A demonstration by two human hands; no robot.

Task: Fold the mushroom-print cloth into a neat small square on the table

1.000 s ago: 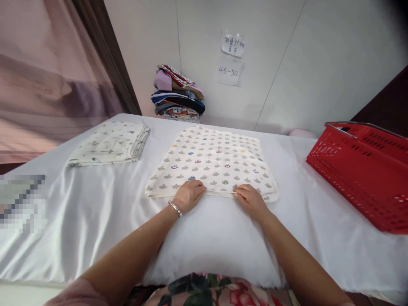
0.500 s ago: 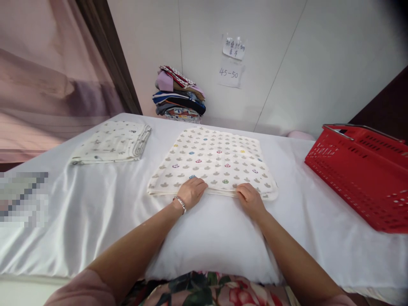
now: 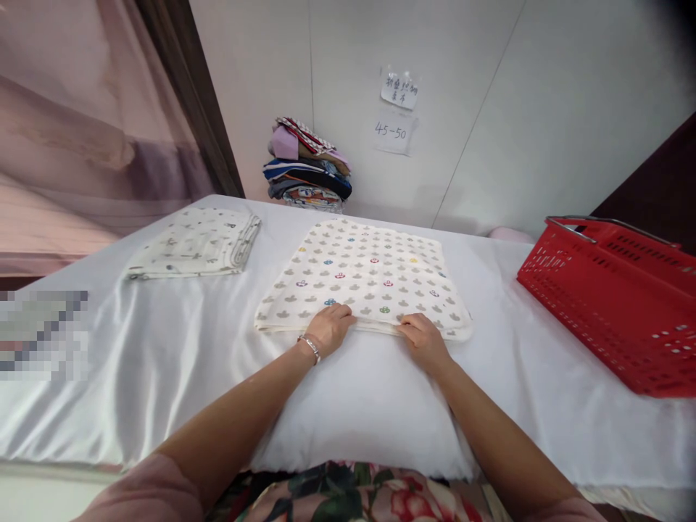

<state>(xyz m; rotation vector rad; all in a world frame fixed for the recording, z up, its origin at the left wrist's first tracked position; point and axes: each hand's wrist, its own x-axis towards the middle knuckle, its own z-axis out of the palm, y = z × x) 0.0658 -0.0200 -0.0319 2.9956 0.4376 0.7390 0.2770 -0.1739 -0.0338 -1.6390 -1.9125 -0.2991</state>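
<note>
A folded white cloth with rows of grey and coloured printed motifs lies flat on the white-covered table. At its near edge, left of the middle, my left hand pinches the folded layers, a silver bracelet round the wrist. My right hand grips the same edge a little to the right, thumb and fingers closed on it. Between the two hands the edge is slightly lifted. Off to the left rests a second folded white cloth with a sparse dark print, touched by neither hand.
A red plastic basket with a metal handle stands at the table's right side. Beyond the far edge is a stack of folded fabrics by the wall, where paper signs hang. A pink curtain hangs at the left.
Both hands stay closed on the cloth's near edge. My right hand has shifted slightly to the left, closer to the left hand. The whole view has moved a little.
</note>
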